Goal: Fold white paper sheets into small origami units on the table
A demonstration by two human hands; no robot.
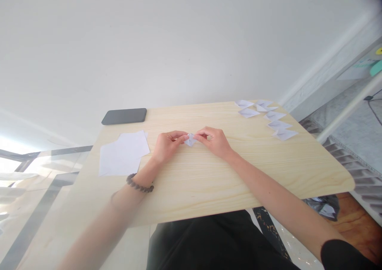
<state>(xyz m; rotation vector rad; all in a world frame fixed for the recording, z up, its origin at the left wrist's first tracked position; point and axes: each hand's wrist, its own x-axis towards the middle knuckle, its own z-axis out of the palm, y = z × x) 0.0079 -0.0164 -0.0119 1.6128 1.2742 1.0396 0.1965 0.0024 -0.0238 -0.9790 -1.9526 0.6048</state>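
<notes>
A small folded white paper piece (190, 140) lies at the middle of the light wooden table (209, 174). My left hand (167, 146) pinches its left side with thumb and fingers closed. My right hand (214, 141) pinches its right side the same way. Both hands rest low on the tabletop. A dark bead bracelet (139, 185) sits on my left wrist.
Flat white paper sheets (123, 152) lie left of my hands. A dark phone (124, 116) lies at the far left edge. Several folded white paper pieces (270, 118) are spread at the far right corner. A white wall stands behind the table.
</notes>
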